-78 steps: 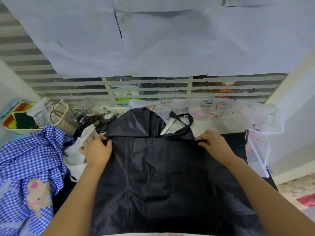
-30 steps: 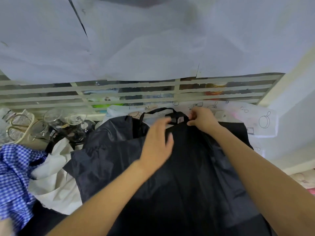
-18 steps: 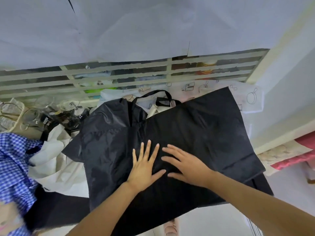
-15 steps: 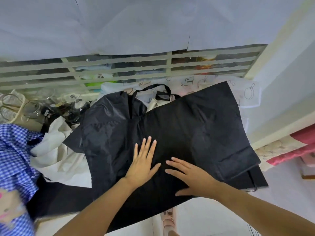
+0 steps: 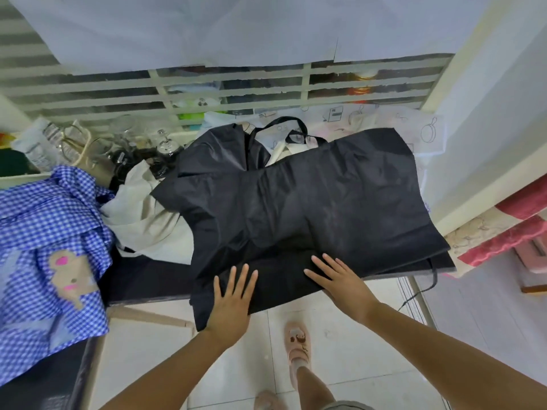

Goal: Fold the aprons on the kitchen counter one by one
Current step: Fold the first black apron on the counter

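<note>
Left hand (image 5: 232, 294), right hand (image 5: 340, 279): both flat, fingers straight, grasping nothing, palms down on the near hem of the black apron (image 5: 296, 202), which overhangs the counter (image 5: 142, 279) edge. Step, judged: smoothing a fold; next calls for gripping one side to fold across. Beyond, unfolded: blue gingham apron (image 5: 44, 232), cream apron (image 5: 142, 214)

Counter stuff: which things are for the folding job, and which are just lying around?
For the job: black apron, pressed flat by left hand and right hand; blue checked apron; cream cloth, maybe another apron.
Just lying about: glassware; red cloth.
</note>
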### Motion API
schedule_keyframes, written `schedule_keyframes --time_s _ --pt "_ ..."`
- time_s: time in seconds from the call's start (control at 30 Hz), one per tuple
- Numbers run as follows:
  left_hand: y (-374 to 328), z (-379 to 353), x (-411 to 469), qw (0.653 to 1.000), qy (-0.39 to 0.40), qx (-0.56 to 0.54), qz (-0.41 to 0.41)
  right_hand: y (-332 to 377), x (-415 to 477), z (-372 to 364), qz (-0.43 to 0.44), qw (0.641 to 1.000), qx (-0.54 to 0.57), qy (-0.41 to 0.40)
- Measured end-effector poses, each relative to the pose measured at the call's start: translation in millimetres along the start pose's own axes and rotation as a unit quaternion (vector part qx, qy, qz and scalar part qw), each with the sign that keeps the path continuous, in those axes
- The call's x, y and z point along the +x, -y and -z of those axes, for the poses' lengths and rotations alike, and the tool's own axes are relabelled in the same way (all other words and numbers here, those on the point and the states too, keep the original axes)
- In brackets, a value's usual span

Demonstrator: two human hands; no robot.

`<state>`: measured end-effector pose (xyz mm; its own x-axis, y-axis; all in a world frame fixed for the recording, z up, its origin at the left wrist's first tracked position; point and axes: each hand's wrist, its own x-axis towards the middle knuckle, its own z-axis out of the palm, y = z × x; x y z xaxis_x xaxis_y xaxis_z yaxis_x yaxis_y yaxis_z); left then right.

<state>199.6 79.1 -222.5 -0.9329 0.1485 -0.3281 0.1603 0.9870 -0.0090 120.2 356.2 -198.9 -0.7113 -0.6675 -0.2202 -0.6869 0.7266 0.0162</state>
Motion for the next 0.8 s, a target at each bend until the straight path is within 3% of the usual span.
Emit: schedule_keyframes --time_s 0.13,0.3,0.4,0.8 --pt "8 15 -25 0.999 0.011 0.007 0.029 17 -16 5 -0.010 1.000 0.000 -0.010" --pt "29 24 -60 0.996 0.045 0.055 -0.051 11 -52 4 -0.097 0.992 0.004 0.076" --pt "36 38 -79 0.989 0.085 0.103 -0.056 6 -69 9 -0.096 0.993 0.018 0.073" --pt "38 76 -110 0.976 0.096 0.138 0.141 7 -118 41 -0.172 0.984 -0.015 0.053"
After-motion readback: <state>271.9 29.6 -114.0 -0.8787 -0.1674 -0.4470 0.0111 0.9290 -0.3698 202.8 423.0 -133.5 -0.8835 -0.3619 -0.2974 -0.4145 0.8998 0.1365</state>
